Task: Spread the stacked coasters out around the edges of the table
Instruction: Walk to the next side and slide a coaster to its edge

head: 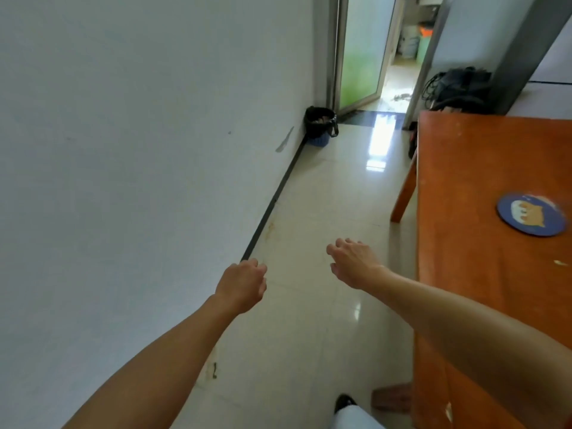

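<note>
A round blue coaster (531, 214) with a cartoon picture lies flat on the orange-brown wooden table (470, 187) at the right, near the frame's right edge. Whether it is one coaster or a stack I cannot tell. My left hand (243, 284) hangs over the floor with its fingers loosely curled and holds nothing. My right hand (353, 263) is stretched out over the floor just left of the table's long edge, fingers apart and empty. Both hands are well clear of the coaster.
A white wall runs along the left. Pale glossy floor tiles fill the corridor between wall and table. A blue bin with a black bag (320, 126) stands by an open doorway (387, 57). A dark bag (458, 88) lies beyond the table's far end.
</note>
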